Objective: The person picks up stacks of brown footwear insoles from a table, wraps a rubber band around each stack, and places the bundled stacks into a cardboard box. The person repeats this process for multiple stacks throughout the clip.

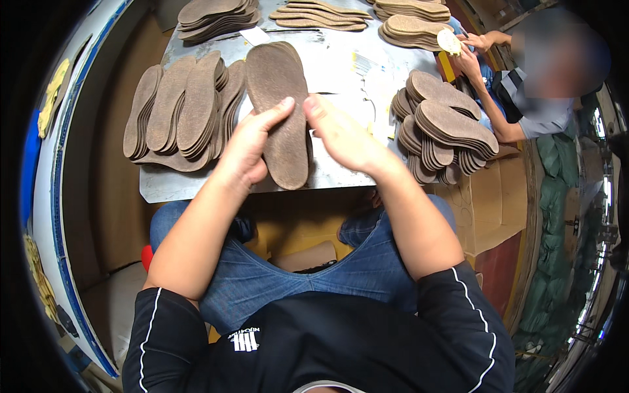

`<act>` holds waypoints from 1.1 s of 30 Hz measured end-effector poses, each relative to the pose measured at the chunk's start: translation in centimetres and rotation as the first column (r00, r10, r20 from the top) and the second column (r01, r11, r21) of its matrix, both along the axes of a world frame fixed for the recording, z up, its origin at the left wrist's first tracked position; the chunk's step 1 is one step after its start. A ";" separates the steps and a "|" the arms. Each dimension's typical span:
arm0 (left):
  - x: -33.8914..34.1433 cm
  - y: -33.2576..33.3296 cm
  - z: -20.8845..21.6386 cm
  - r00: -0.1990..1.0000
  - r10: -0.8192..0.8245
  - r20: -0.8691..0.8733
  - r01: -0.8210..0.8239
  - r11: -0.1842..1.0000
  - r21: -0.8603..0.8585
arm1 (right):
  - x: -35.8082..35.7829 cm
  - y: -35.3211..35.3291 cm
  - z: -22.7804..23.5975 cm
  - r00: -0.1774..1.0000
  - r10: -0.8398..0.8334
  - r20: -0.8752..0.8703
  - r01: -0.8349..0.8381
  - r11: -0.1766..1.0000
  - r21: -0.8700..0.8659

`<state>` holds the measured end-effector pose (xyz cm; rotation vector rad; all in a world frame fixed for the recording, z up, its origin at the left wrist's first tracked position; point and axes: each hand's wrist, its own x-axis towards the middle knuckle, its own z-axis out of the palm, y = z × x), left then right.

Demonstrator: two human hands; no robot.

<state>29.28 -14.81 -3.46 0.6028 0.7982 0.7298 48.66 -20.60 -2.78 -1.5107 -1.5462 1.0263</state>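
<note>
A stack of brown shoe insoles [278,98] is held upright between my hands above the near part of the metal table. My left hand [252,141] grips its left side, the thumb lying across the top insole and the fingers hidden at the edge and underneath. Against the right edge presses my right hand [344,134], its thumb and the side of the hand showing; its other fingers are mostly hidden. Close to my left hand lie several more insole piles [167,108], leaning side by side on another insole layer.
At the right of the table [190,187] is a criss-crossed insole heap [452,121]. More stacks [321,14] line the far side. A co-worker [524,98] at the right holds a pale yellow piece [449,42]. An open cardboard box [501,203] stands below the table's right side.
</note>
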 end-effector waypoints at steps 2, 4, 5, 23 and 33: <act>-1.0 1.8 0.1 0.996 -0.075 -0.039 0.072 0.994 -0.086 | 2.4 0.5 0.6 0.999 0.011 -0.035 -0.011 1.000 0.002; -2.1 3.0 0.2 0.994 -0.105 -0.033 0.101 0.989 -0.107 | 4.3 0.1 0.5 0.951 -0.086 0.296 0.068 0.995 0.073; -2.6 3.5 0.4 0.994 -0.092 -0.053 0.086 0.991 -0.101 | 4.7 -0.3 0.1 0.925 -0.079 0.371 0.055 0.996 0.076; -3.4 3.1 1.5 0.923 -0.066 -0.379 0.170 0.953 0.250 | -1.3 -2.7 -4.1 0.845 0.154 0.512 -0.210 0.976 0.052; -2.8 2.1 1.0 0.901 -0.139 -0.410 0.246 0.944 0.220 | 0.7 -1.7 -0.7 0.967 -0.063 -0.247 0.085 0.993 0.082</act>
